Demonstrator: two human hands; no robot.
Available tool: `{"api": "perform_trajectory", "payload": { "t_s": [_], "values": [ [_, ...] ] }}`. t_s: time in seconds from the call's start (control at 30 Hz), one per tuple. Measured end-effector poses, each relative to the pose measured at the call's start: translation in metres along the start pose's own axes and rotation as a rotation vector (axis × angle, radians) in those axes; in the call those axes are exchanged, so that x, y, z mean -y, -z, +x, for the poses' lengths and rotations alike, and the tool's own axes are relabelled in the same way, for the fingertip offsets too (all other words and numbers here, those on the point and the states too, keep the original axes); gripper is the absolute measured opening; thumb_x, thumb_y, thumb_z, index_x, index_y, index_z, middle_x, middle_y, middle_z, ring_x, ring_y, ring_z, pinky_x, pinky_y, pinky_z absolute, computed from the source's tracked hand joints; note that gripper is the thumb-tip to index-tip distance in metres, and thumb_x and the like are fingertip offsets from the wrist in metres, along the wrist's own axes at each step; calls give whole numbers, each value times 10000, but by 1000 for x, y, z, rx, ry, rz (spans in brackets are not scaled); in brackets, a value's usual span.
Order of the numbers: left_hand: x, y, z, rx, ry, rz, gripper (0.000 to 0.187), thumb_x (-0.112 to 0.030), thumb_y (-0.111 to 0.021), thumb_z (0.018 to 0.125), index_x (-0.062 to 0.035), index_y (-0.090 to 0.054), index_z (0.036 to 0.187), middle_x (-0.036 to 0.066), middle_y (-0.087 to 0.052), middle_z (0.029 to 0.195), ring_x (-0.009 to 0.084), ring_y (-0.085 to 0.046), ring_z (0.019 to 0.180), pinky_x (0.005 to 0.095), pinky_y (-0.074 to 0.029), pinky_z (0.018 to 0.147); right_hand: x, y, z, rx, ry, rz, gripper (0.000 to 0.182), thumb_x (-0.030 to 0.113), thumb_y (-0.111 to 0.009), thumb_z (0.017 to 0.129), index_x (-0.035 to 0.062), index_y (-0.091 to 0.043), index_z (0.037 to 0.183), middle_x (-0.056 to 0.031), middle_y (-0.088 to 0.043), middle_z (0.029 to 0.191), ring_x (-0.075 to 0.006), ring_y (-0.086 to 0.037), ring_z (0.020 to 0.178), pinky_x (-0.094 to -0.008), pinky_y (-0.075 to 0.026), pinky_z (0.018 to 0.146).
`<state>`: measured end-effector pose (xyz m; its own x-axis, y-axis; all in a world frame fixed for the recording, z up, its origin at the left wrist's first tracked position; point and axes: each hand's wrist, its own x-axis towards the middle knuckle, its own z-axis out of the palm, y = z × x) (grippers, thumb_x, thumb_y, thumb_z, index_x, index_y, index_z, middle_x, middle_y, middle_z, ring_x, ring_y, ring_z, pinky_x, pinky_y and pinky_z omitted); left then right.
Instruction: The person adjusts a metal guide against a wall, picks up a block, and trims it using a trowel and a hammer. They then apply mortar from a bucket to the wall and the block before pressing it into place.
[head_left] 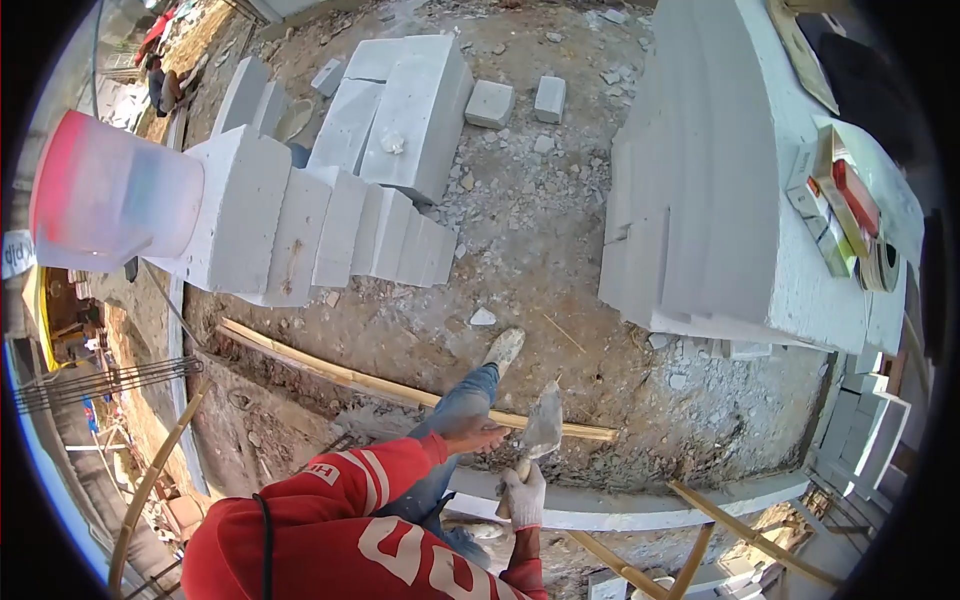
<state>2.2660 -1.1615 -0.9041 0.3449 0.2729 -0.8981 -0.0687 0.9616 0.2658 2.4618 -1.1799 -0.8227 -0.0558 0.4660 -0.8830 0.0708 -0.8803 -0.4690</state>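
Observation:
My right hand (523, 495), in a pale work glove, is closed around the handle of a pointed trowel (544, 422). The trowel's flat blade points up and away over the ground and has grey smears on it. My left hand (474, 434) is bare and empty, with its fingers stretched out toward the trowel. A long strip of split bamboo (390, 388) lies on the dirt just beyond my left hand and passes behind the blade. My red sleeves and one leg in blue jeans show, with a dusty shoe (506, 349) on the ground ahead.
White blocks (415, 120) are stacked ahead; a leftward row of blocks (330, 225) leads to a translucent bucket (120, 190). A tall block stack (690, 180) at right carries a box (835, 200) and tape roll (880, 265). Bamboo poles (755, 535) lie lower right. Another person (163, 88) crouches far left.

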Motion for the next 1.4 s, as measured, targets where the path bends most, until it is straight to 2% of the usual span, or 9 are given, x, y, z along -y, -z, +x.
{"api": "perform_trajectory", "payload": {
  "t_s": [0.2,0.27,0.37,0.4,0.67,0.93,1.13,1.27,1.4],
  "values": [
    [-112,-24,-96,-110,-282,171,426,-375,-615,978,-6,-671,1183,80,-716,961,168,-613,870,298,-477,774,91,-52,23,-1,267,-397,232,167,-632,893,-8,-551,1022,-83,-630,805,-175,-643,683,-308,-522,618],
    [-87,-10,-52,-185,-536,43,397,-361,-645,958,-21,-694,1156,41,-721,981,147,-607,864,293,-471,762,149,-75,10,42,296,-595,446,307,-675,840,-35,-554,1099,-252,-680,939,-425,-673,892,-457,-521,770],
    [-114,4,-65,-265,-383,-185,347,-329,-659,948,-28,-712,1112,40,-716,957,131,-603,867,305,-478,735,197,-88,3,151,347,-719,496,352,-655,842,-39,-556,1131,-290,-669,981,-472,-647,959,-483,-507,803],
    [-127,13,-72,-284,-400,-162,334,-318,-652,954,-27,-707,1108,38,-710,938,124,-597,836,307,-479,709,176,-85,28,153,330,-650,411,329,-649,883,-31,-583,1070,-199,-682,901,-291,-689,800,-403,-525,722],
    [-255,29,-168,-190,-531,-676,258,-329,-575,994,-80,-570,1059,70,-644,817,182,-643,694,307,-542,600,356,-106,-61,273,419,-765,418,373,-666,902,-14,-648,1060,-196,-716,930,-324,-704,877,-394,-536,795],
    [-389,122,-127,-299,-596,-416,246,-343,-563,989,-99,-551,1021,41,-578,725,163,-579,587,311,-497,516,471,-92,-77,55,981,-498,264,93,-638,837,3,-631,1085,-148,-667,779,-334,-669,724,-403,-527,668],
    [-444,197,-104,-478,-455,-259,328,-365,-626,929,-76,-545,1061,65,-582,718,184,-611,576,326,-507,486,602,-63,-157,-541,1600,-404,584,-36,-693,719,-41,-568,1289,-122,-719,882,-321,-700,784,-390,-557,791],
    [-465,213,-107,-436,-475,-287,337,-385,-608,944,-103,-524,1107,66,-591,757,187,-610,597,331,-521,494,670,-26,-178,-1156,1374,-927,611,150,-805,721,-1,-591,1273,-242,-637,1226,-411,-656,994,-489,-511,875],
    [-502,209,-102,-396,-485,-299,307,-380,-591,967,-124,-527,1123,64,-590,774,181,-594,582,333,-516,491,727,-26,-161,-1080,968,-1419,525,256,-767,830,50,-610,1286,-189,-650,1268,-370,-608,1194,-453,-485,1003]
  ]
}}
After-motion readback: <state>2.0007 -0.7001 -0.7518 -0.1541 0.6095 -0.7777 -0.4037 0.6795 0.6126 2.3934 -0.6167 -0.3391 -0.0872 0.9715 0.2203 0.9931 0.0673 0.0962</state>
